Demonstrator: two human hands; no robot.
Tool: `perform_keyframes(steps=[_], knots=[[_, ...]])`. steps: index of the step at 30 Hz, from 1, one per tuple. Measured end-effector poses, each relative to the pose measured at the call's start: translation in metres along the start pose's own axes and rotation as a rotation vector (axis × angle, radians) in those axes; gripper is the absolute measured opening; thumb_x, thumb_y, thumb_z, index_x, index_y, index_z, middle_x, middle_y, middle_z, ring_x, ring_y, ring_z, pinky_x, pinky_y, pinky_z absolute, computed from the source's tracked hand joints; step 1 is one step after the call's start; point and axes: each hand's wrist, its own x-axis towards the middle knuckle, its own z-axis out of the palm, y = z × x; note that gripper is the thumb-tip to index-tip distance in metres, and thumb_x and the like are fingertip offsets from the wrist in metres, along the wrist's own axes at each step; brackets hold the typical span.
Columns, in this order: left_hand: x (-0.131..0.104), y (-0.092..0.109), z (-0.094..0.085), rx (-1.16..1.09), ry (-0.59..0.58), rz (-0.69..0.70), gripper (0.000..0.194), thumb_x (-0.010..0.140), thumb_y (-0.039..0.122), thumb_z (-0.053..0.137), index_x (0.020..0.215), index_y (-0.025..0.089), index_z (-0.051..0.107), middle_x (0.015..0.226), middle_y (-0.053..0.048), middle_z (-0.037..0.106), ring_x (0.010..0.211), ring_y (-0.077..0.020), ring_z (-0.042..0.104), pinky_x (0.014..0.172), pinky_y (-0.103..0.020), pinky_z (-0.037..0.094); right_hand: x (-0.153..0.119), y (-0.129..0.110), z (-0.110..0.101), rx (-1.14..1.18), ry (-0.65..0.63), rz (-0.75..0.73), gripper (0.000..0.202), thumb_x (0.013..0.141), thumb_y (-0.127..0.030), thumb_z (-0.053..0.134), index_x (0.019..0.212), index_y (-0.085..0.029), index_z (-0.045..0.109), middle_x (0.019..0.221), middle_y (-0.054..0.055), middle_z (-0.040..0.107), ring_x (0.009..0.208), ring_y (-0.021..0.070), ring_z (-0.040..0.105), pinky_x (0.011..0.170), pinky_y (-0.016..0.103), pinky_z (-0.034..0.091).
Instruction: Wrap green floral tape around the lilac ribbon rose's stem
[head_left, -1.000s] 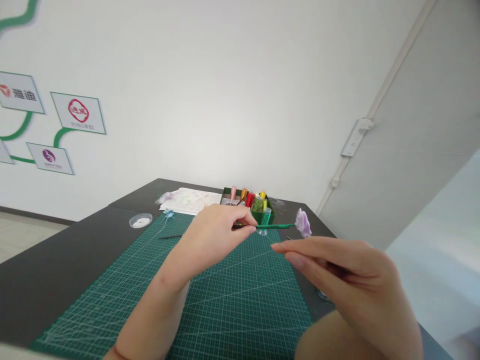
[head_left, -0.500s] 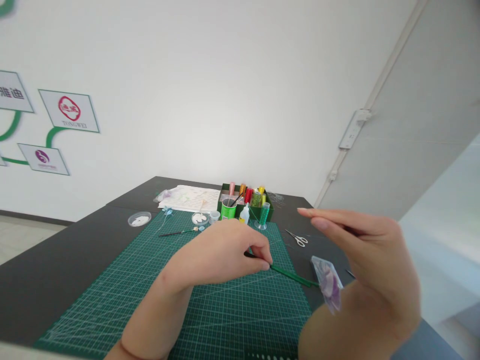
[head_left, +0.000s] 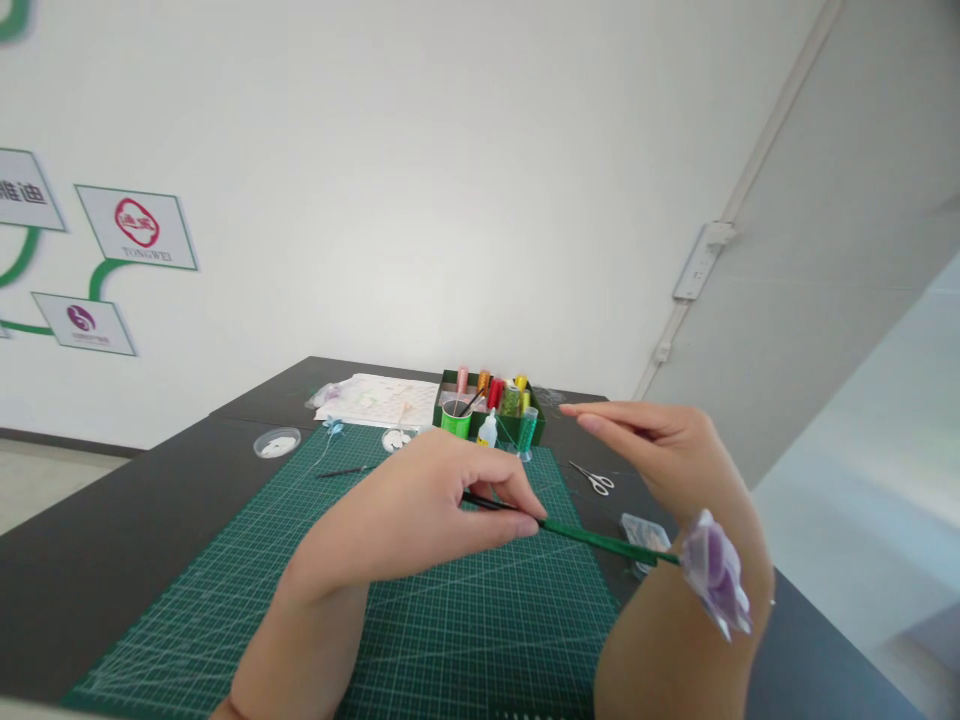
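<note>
My left hand (head_left: 457, 490) pinches a thin flower stem, dark at its left end and wrapped in green (head_left: 607, 542) to the right of my fingertips. At the stem's right end is a pale purple, shiny flower (head_left: 714, 572), in front of my right forearm. Above the stem and apart from it is my right hand (head_left: 667, 440), its thumb and forefinger pressed together. Anything between those fingertips is too fine to make out. Beyond my hands stands a spool of green thread (head_left: 527, 430).
A green cutting mat (head_left: 480, 620) covers much of the dark table. Farther back are a box of coloured thread spools (head_left: 496, 392), a green can (head_left: 455, 420), a glue bottle (head_left: 488, 430) and dishes of white pieces (head_left: 277, 442). Scissors (head_left: 595, 479) and a clear case (head_left: 645, 535) lie right.
The flower has swung right and turned, showing more of its petals. My right hand has moved left, closer to my left hand. My left hand keeps its pinch on the stem.
</note>
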Motion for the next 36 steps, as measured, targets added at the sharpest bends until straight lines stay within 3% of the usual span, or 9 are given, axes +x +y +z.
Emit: perform_keyframes(steps=[6, 11, 13, 17, 24, 31, 36], knots=[[-0.004, 0.004, -0.003, -0.097, 0.22, -0.037, 0.007, 0.088, 0.023, 0.073, 0.086, 0.024, 0.079, 0.079, 0.001, 0.078, 0.07, -0.0132, 0.069, 0.062, -0.022, 0.052, 0.006, 0.016, 0.005, -0.061, -0.17, 0.032, 0.028, 0.088, -0.046, 0.072, 0.094, -0.023, 0.086, 0.092, 0.007, 0.082, 0.077, 0.0229, 0.077, 0.063, 0.03, 0.062], [-0.001, 0.004, -0.006, -0.156, 0.424, -0.034, 0.012, 0.085, 0.024, 0.075, 0.097, 0.024, 0.079, 0.076, 0.001, 0.076, 0.069, -0.0133, 0.07, 0.061, -0.022, 0.054, 0.0, 0.013, 0.005, -0.025, -0.377, -0.02, 0.019, 0.09, -0.04, 0.073, 0.096, -0.027, 0.086, 0.095, 0.005, 0.082, 0.083, 0.0214, 0.076, 0.07, 0.029, 0.061], [0.002, 0.002, -0.007, -0.143, 0.469, -0.019, 0.01, 0.086, 0.024, 0.074, 0.095, 0.023, 0.079, 0.075, 0.0, 0.076, 0.067, -0.013, 0.068, 0.06, -0.022, 0.053, -0.004, 0.007, 0.004, -0.019, -0.469, -0.039, 0.019, 0.092, -0.038, 0.071, 0.096, -0.026, 0.086, 0.09, 0.004, 0.082, 0.076, 0.0195, 0.074, 0.065, 0.027, 0.059], [0.008, -0.002, -0.008, -0.157, 0.497, 0.006, 0.008, 0.087, 0.024, 0.072, 0.09, 0.021, 0.078, 0.078, -0.001, 0.077, 0.065, -0.0124, 0.068, 0.058, -0.022, 0.052, -0.011, -0.004, 0.002, -0.014, -0.628, -0.148, 0.022, 0.097, -0.035, 0.067, 0.1, -0.023, 0.085, 0.076, 0.003, 0.079, 0.06, 0.0133, 0.066, 0.052, 0.022, 0.049], [0.014, -0.007, -0.008, -0.136, 0.572, -0.001, 0.011, 0.087, 0.025, 0.073, 0.095, 0.021, 0.08, 0.086, -0.003, 0.08, 0.069, -0.0129, 0.07, 0.058, -0.021, 0.051, -0.018, -0.004, -0.005, -0.052, -0.758, -0.294, 0.02, 0.1, -0.027, 0.066, 0.106, -0.021, 0.084, 0.08, 0.004, 0.08, 0.064, 0.0114, 0.069, 0.058, 0.02, 0.049], [0.022, -0.012, -0.008, -0.168, 0.544, 0.004, 0.011, 0.086, 0.024, 0.073, 0.093, 0.02, 0.08, 0.078, -0.001, 0.078, 0.06, -0.0088, 0.063, 0.052, -0.017, 0.048, -0.018, -0.002, 0.009, -0.035, -0.858, -0.247, 0.019, 0.097, -0.026, 0.069, 0.106, -0.018, 0.084, 0.085, 0.005, 0.082, 0.069, 0.0132, 0.073, 0.061, 0.021, 0.049], [0.027, -0.019, -0.008, -0.147, 0.54, 0.016, 0.011, 0.086, 0.024, 0.072, 0.094, 0.021, 0.08, 0.084, -0.001, 0.079, 0.062, -0.0085, 0.064, 0.055, -0.018, 0.048, -0.016, -0.005, 0.015, 0.021, -0.871, -0.298, 0.019, 0.096, -0.022, 0.071, 0.107, -0.014, 0.084, 0.089, 0.006, 0.082, 0.072, 0.0132, 0.074, 0.061, 0.02, 0.049]])
